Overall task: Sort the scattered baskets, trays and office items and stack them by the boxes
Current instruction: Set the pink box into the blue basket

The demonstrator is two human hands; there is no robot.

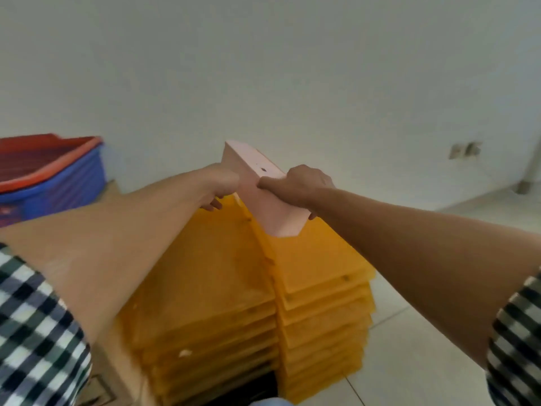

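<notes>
A lot looks done: the yellow trays [222,273] stand in a tall pile and a red basket [44,162] sits on a blue basket [64,191] to your left, but I cannot see what is left. The pink box [263,206] is on top of that pile, between your hands; your left hand [222,183] and right hand [301,186] each grip one side.

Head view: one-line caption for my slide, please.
The left hand and right hand grip a pink item over the stacked yellow trays, red basket atop blue basket at far left.
</notes>
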